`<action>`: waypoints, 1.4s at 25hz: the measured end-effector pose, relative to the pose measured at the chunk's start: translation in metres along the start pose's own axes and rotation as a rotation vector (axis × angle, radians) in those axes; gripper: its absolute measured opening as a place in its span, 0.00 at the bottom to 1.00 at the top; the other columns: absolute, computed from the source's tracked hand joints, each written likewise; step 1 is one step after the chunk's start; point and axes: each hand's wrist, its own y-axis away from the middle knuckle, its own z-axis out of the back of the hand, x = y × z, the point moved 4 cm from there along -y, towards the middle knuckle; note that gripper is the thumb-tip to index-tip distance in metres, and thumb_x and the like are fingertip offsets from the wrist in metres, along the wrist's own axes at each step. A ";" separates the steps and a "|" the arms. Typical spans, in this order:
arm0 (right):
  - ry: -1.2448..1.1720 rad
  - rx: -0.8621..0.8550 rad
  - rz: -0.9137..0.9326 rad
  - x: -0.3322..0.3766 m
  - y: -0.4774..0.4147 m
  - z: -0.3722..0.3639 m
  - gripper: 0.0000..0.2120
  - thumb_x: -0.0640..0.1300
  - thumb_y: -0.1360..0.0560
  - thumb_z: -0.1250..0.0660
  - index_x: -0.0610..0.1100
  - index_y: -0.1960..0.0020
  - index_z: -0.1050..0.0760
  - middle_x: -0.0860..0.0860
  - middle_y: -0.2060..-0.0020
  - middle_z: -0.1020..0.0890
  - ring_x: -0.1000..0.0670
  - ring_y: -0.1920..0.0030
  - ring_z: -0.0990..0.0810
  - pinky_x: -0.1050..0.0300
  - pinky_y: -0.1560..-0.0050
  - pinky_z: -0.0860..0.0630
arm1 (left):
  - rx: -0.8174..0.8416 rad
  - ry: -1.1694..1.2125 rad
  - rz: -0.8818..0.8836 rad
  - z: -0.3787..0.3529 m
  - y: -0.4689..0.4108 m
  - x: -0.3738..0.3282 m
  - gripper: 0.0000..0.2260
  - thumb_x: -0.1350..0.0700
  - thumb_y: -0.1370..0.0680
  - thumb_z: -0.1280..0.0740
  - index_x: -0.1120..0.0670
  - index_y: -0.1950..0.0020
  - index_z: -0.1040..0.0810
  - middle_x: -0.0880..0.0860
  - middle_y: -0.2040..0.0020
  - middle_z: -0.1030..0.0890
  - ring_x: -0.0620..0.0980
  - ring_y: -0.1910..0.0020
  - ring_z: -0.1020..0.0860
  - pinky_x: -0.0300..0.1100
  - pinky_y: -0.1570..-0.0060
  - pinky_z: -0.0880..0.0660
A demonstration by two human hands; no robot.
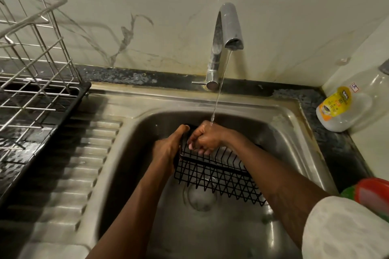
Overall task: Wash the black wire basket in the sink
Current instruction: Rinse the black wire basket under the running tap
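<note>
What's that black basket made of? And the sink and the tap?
The basket looks like thin metal wire with a matte black coating. The sink looks like stainless steel: grey, brushed, dull reflections. The tap seems chromed metal, shiny and mirror-like.

The sink [290,115] is brushed steel, dull and streaked. The tap [229,27] is polished, water-spotted metal. The basket [219,176] is matt black wire. Left, a shiny wire rack [42,48] over a glossy black tray [59,120]; right, a clear plastic bottle [355,109].
</note>
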 end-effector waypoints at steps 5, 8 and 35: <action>0.171 0.023 -0.100 -0.067 0.030 0.030 0.05 0.45 0.24 0.27 0.48 0.49 0.15 0.49 0.54 0.13 0.51 0.54 0.15 0.55 0.58 0.19 | -0.068 0.006 0.008 0.016 -0.013 0.000 0.35 0.35 0.38 0.21 0.58 0.43 0.19 0.57 0.53 0.16 0.51 0.60 0.20 0.41 0.66 0.29; 0.277 -0.014 -0.214 -0.079 0.033 0.034 0.03 0.39 0.26 0.27 0.41 0.55 0.15 0.44 0.60 0.13 0.47 0.60 0.15 0.50 0.59 0.19 | -0.022 0.018 0.008 0.011 -0.016 0.001 0.38 0.34 0.42 0.21 0.57 0.41 0.19 0.58 0.50 0.16 0.54 0.54 0.18 0.42 0.65 0.27; 0.416 0.080 -0.293 -0.059 0.024 0.033 0.03 0.38 0.26 0.28 0.44 0.54 0.16 0.45 0.55 0.13 0.51 0.62 0.17 0.53 0.63 0.20 | -0.075 0.032 0.001 0.021 -0.029 0.010 0.42 0.31 0.47 0.22 0.57 0.42 0.17 0.57 0.49 0.15 0.57 0.46 0.17 0.46 0.52 0.21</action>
